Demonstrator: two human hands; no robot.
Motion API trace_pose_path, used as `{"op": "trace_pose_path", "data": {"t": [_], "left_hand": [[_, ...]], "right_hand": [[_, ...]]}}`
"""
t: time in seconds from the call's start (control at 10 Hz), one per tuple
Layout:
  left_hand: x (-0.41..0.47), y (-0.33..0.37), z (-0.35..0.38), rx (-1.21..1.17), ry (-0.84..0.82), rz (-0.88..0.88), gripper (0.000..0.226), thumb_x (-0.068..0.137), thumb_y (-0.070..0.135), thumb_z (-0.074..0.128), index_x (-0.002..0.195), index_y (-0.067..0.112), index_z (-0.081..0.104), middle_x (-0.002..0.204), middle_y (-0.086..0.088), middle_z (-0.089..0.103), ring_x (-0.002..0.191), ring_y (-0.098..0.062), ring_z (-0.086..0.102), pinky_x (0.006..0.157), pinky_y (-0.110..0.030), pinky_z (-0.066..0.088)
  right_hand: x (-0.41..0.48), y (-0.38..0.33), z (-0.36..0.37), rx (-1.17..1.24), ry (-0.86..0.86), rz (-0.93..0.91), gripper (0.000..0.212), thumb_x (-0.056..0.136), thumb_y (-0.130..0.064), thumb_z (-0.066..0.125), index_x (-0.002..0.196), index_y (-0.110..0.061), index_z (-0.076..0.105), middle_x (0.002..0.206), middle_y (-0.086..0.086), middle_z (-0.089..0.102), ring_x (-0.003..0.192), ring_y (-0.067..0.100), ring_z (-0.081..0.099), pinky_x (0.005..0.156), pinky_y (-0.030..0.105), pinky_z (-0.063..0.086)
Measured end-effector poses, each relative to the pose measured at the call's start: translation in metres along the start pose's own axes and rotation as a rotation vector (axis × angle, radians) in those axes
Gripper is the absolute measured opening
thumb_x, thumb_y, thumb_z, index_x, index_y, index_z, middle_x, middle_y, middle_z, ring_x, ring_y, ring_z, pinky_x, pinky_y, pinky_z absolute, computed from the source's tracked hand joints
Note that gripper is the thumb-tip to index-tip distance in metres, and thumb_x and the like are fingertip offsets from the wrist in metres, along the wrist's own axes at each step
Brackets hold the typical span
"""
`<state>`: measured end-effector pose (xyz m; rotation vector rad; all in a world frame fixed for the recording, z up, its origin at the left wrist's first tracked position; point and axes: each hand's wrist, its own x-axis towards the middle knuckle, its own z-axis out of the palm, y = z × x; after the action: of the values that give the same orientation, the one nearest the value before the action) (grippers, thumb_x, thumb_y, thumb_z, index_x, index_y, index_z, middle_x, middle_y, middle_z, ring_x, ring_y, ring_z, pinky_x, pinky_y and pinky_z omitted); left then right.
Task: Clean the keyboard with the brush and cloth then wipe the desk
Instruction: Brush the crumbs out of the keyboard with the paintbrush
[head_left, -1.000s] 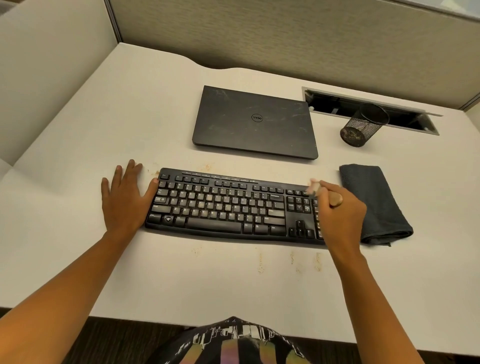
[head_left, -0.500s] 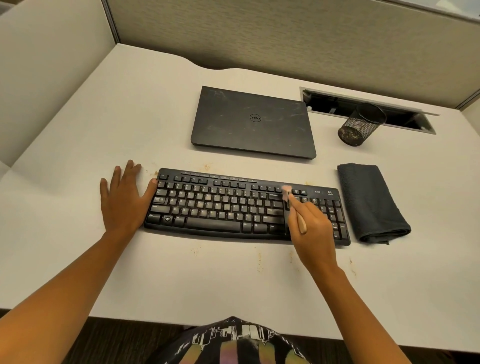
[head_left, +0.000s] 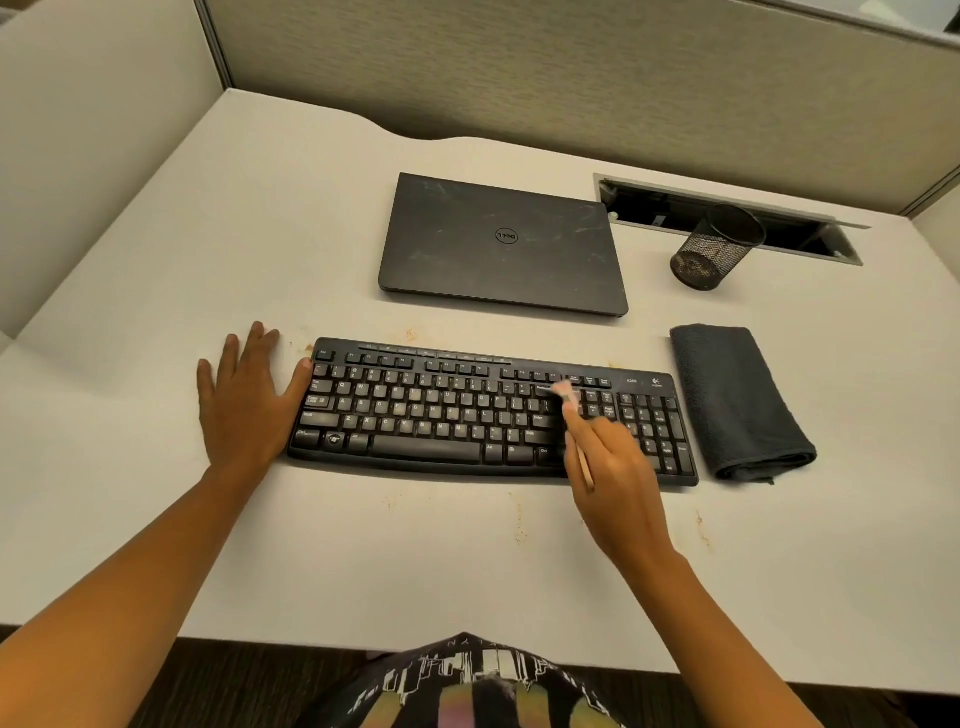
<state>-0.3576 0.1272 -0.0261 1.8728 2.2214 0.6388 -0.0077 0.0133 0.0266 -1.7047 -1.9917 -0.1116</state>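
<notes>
1. Fingers of the right hand pinch a thin wooden-handled brush with pale bristles, much as one holds a pen. The handle end sticks out below them, towards the person.
2. Just beyond those fingertips, the blurred bristles touch the black plastic keyboard between the main key block and the navigation keys, near the top rows.
3. Fingers of the left hand lie straight and relaxed, gripping nothing, flat on the white desk. The thumb rests against the keyboard's left edge.
4. The keyboard stretches between the two hands. Pale dust shows on many keys to the left of the brush-holding fingers.
5. To the right of the right-hand fingers, just beside the keyboard's right end and apart from it, lies a folded dark grey cloth, untouched.
6. Beyond both sets of fingers, a closed dark grey laptop lies flat on the desk.
7. Farther right and beyond the cloth, a black mesh pen cup lies tipped over at the edge of a grey-framed cable slot.
8. On the near side of the fingers, between keyboard and desk edge, faint brownish stains mark the surface.
</notes>
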Motion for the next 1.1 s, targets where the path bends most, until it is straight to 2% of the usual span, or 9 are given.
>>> {"op": "trace_pose_path", "data": {"t": [0.1, 0.2, 0.3, 0.5, 0.7, 0.8, 0.9, 1.0, 1.1], "left_hand": [[0.0, 0.0, 0.001, 0.009, 0.004, 0.0, 0.057, 0.1, 0.053, 0.037, 0.146, 0.019, 0.039, 0.159, 0.001, 0.029, 0.149, -0.022, 0.017, 0.12, -0.045, 0.004], [0.0, -0.001, 0.001, 0.008, 0.002, 0.0, 0.057, 0.1, 0.053, 0.037, 0.146, 0.019, 0.039, 0.159, 0.001, 0.029, 0.149, -0.022, 0.017, 0.12, -0.045, 0.004], [0.0, -0.001, 0.001, 0.008, 0.003, 0.004, 0.057, 0.1, 0.052, 0.038, 0.146, 0.018, 0.039, 0.159, 0.0, 0.029, 0.149, -0.023, 0.017, 0.12, -0.046, 0.005], [0.0, 0.0, 0.0, 0.008, 0.0, 0.004, 0.059, 0.1, 0.054, 0.037, 0.146, 0.018, 0.039, 0.159, 0.0, 0.029, 0.149, -0.023, 0.017, 0.12, -0.046, 0.005], [0.0, 0.001, 0.0, 0.008, 0.007, -0.001, 0.057, 0.1, 0.053, 0.038, 0.146, 0.018, 0.039, 0.159, 0.0, 0.029, 0.149, -0.022, 0.017, 0.12, -0.046, 0.005], [0.0, 0.001, 0.0, 0.006, 0.006, -0.005, 0.057, 0.1, 0.052, 0.038, 0.146, 0.019, 0.039, 0.159, 0.001, 0.029, 0.149, -0.021, 0.017, 0.12, -0.045, 0.004], [-0.001, 0.001, -0.001, 0.003, 0.002, -0.006, 0.057, 0.1, 0.052, 0.039, 0.145, 0.019, 0.04, 0.159, 0.001, 0.029, 0.149, -0.021, 0.016, 0.12, -0.045, 0.004], [-0.001, 0.003, -0.002, -0.006, 0.001, -0.004, 0.057, 0.1, 0.052, 0.039, 0.146, 0.018, 0.039, 0.159, 0.001, 0.029, 0.149, -0.021, 0.016, 0.12, -0.045, 0.004], [-0.002, 0.003, -0.002, -0.004, 0.003, -0.003, 0.057, 0.1, 0.052, 0.039, 0.146, 0.018, 0.039, 0.159, 0.0, 0.029, 0.149, -0.022, 0.017, 0.12, -0.046, 0.004]], "right_hand": [[-0.021, -0.002, -0.01, -0.064, -0.045, -0.091, 0.036, 0.094, -0.012, 0.045, 0.123, 0.006, 0.06, 0.083, 0.009, 0.066, 0.067, 0.017, 0.055, 0.055, 0.028, 0.053], [-0.014, 0.006, -0.006, -0.091, -0.042, -0.13, 0.037, 0.089, -0.001, 0.06, 0.125, 0.006, 0.058, 0.09, 0.01, 0.067, 0.071, 0.019, 0.056, 0.057, 0.03, 0.054], [0.008, 0.012, 0.007, -0.103, -0.049, -0.104, 0.047, 0.082, 0.004, 0.07, 0.127, 0.006, 0.056, 0.096, 0.012, 0.067, 0.076, 0.021, 0.056, 0.06, 0.032, 0.054], [0.033, 0.019, 0.015, -0.07, -0.031, -0.018, 0.044, 0.082, 0.004, 0.07, 0.124, 0.005, 0.058, 0.099, 0.015, 0.067, 0.079, 0.025, 0.06, 0.062, 0.034, 0.055], [-0.018, 0.008, -0.012, -0.005, -0.043, -0.037, 0.032, 0.091, -0.006, 0.059, 0.122, 0.002, 0.062, 0.091, 0.007, 0.066, 0.073, 0.018, 0.056, 0.059, 0.03, 0.054], [-0.002, 0.011, -0.01, 0.001, -0.004, -0.091, 0.034, 0.093, -0.01, 0.053, 0.124, 0.003, 0.06, 0.086, 0.007, 0.064, 0.07, 0.016, 0.054, 0.058, 0.026, 0.051], [0.023, 0.016, 0.002, 0.006, 0.006, -0.048, 0.036, 0.092, -0.005, 0.058, 0.127, 0.001, 0.058, 0.085, 0.007, 0.063, 0.073, 0.015, 0.053, 0.062, 0.022, 0.047], [0.061, 0.029, 0.01, 0.195, 0.099, 0.285, 0.033, 0.097, -0.013, 0.054, 0.129, -0.012, 0.06, 0.08, 0.001, 0.057, 0.068, 0.014, 0.047, 0.059, 0.02, 0.043], [0.072, 0.032, 0.004, 0.358, 0.261, 0.553, 0.025, 0.098, -0.019, 0.053, 0.119, -0.014, 0.067, 0.077, 0.002, 0.058, 0.066, 0.018, 0.051, 0.06, 0.029, 0.049]]}}
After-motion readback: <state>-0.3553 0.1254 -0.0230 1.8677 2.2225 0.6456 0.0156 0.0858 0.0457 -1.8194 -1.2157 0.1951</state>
